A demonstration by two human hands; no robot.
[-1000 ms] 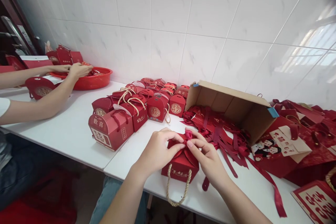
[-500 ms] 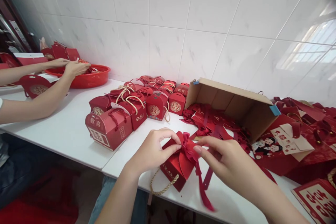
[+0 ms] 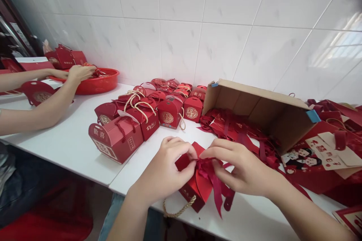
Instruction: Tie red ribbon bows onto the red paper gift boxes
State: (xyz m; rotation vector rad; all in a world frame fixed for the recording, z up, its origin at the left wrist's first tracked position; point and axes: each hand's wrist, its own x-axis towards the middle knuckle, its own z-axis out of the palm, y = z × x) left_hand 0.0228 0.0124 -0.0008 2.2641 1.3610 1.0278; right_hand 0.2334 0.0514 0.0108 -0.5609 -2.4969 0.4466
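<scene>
A small red gift box (image 3: 195, 188) with a beige rope handle (image 3: 178, 211) lies tilted near the table's front edge. A dark red ribbon (image 3: 215, 180) is gathered at its top, its ends hanging forward. My left hand (image 3: 165, 171) pinches the ribbon and box top from the left. From the right, my right hand (image 3: 240, 167) pinches the same ribbon, fingertips almost meeting those of the left.
Several finished red gift boxes (image 3: 147, 111) stand behind on the white table (image 3: 70, 139). An open cardboard carton (image 3: 260, 109) lies on its side with red ribbons (image 3: 234, 131) spilling out. Flat red packaging (image 3: 325, 154) sits right. Another person's arms (image 3: 53, 99) reach into a red basin (image 3: 97, 83) at left.
My right hand pulled away to the right with the ribbon, then came back to the box top. The box has tipped and turned, and the ribbon ends now hang loose in front.
</scene>
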